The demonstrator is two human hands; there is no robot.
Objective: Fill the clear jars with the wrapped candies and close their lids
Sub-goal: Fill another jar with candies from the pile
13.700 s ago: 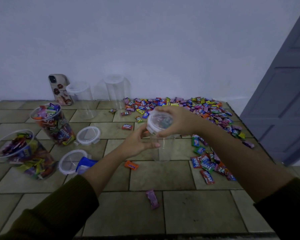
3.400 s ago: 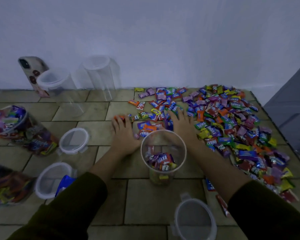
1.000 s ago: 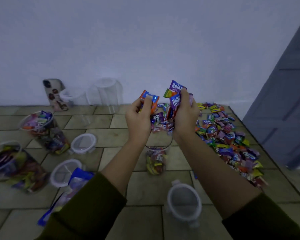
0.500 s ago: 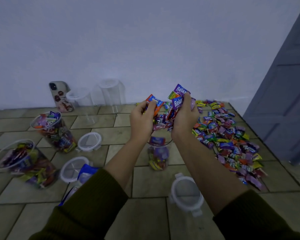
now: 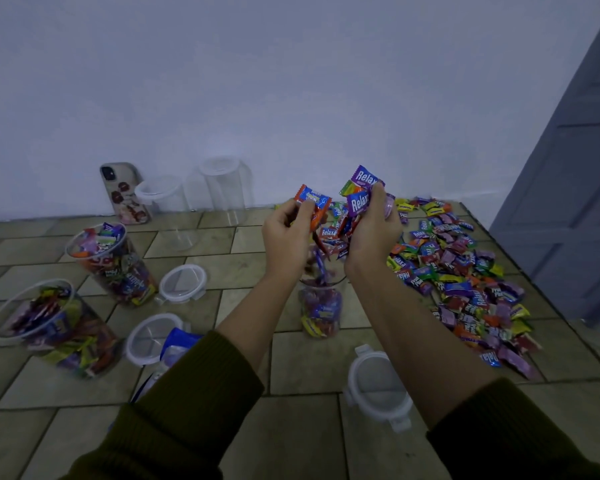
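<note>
Both hands are cupped together around one shared heap of wrapped candies (image 5: pixel 336 233), held above the open jar (image 5: pixel 321 306). Our left hand (image 5: pixel 286 237) has fingers curled shut, with an orange-and-blue candy (image 5: pixel 312 197) pinched at the fingertips; its long axis runs left to right, tilted slightly down to the right. Our right hand (image 5: pixel 373 233) is likewise closed on the heap, with purple candies (image 5: pixel 361 192) sticking up past the fingers, long axes leaning up and to the right. A few candies are dropping between the hands toward the jar mouth.

The open jar stands upright on the tiled floor (image 5: pixel 309 368), mouth up, long axis vertical, roughly half filled; its rim is partly hidden behind our wrists. Its lid (image 5: pixel 378 386) lies flat on the floor near the jar, toward us and to the right.

The loose pile of candies (image 5: pixel 465 282) is spread along the right side of the floor, toward the door (image 5: pixel 575 188).

At the left edge of the floor stand two filled jars (image 5: pixel 118 268), both uncovered, with two lids (image 5: pixel 184 284) flat beside them. Two empty jars (image 5: pixel 226 188) stand by the far wall next to a phone (image 5: pixel 123 192) leaning on it.
</note>
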